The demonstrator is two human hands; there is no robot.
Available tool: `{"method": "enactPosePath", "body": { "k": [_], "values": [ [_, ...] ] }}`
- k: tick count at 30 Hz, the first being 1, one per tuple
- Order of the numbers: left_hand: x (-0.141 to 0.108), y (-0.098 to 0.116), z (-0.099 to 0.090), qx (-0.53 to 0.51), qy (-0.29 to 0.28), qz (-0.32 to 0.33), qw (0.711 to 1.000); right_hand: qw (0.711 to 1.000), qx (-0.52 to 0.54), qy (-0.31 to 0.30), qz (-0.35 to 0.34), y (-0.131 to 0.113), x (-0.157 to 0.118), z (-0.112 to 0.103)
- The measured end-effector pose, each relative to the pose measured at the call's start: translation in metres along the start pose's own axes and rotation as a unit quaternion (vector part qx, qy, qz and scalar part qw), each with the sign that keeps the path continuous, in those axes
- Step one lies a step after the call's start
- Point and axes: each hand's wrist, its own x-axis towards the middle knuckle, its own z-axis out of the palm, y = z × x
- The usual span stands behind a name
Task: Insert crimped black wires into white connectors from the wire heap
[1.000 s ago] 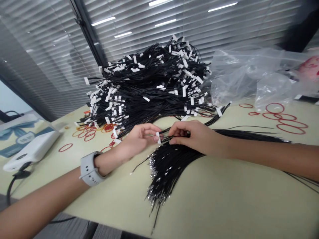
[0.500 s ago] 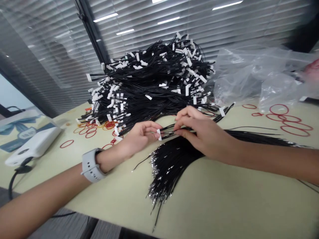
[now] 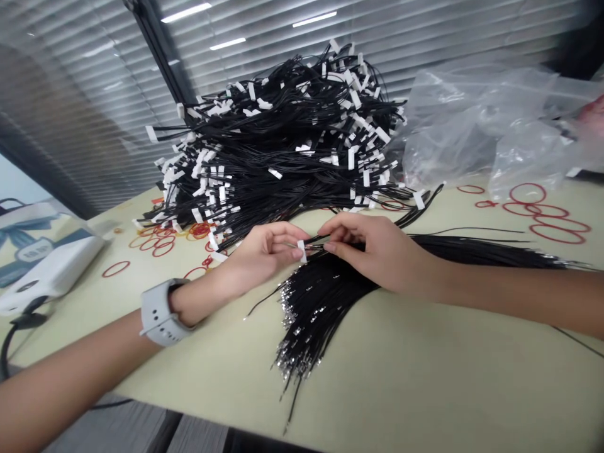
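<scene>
Between thumb and fingers, my left hand [image 3: 268, 251] pinches a small white connector [image 3: 302, 251]. Thin black wires run from it to my right hand [image 3: 372, 248], whose thumb and fingertips are closed on them. Under and beside my right hand lies a bundle of loose black wires [image 3: 325, 296] with shiny metal tips fanned toward the front. Behind both hands rises a big heap of black cables [image 3: 283, 151] with white connectors at their ends.
Red rubber bands [image 3: 557, 217] lie at the right, others [image 3: 163, 242] at the left of the yellowish table [image 3: 425, 377]. Clear plastic bags [image 3: 472, 132] sit at the back right. A white device [image 3: 40, 274] with a black cable is at the left.
My right hand has moved slightly down and left, closer to the connector, and its fingers are more curled. The whole view has shifted a little.
</scene>
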Motion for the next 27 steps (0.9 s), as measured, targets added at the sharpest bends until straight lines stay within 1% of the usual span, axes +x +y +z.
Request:
{"method": "enactPosePath", "body": {
  "k": [3, 7, 18, 27],
  "values": [
    [-0.0002, 0.0001, 0.0004, 0.001, -0.002, 0.000, 1.000, 1.000, 0.021, 0.007, 0.019, 0.0012, 0.0005, 0.0014],
    [0.0002, 0.0001, 0.0007, 0.003, 0.000, -0.002, 1.000, 0.999, 0.035, -0.007, 0.031, 0.0012, 0.0009, 0.0015],
    [-0.0014, 0.0004, 0.0004, 0.033, -0.013, -0.002, 0.999, 0.998, 0.029, -0.027, 0.038, -0.0032, 0.0002, -0.0013],
    [-0.0045, 0.0025, 0.0014, 0.066, -0.013, 0.008, 0.998, 0.998, 0.041, -0.026, 0.030, -0.0040, 0.0015, -0.0010]
  ]
}}
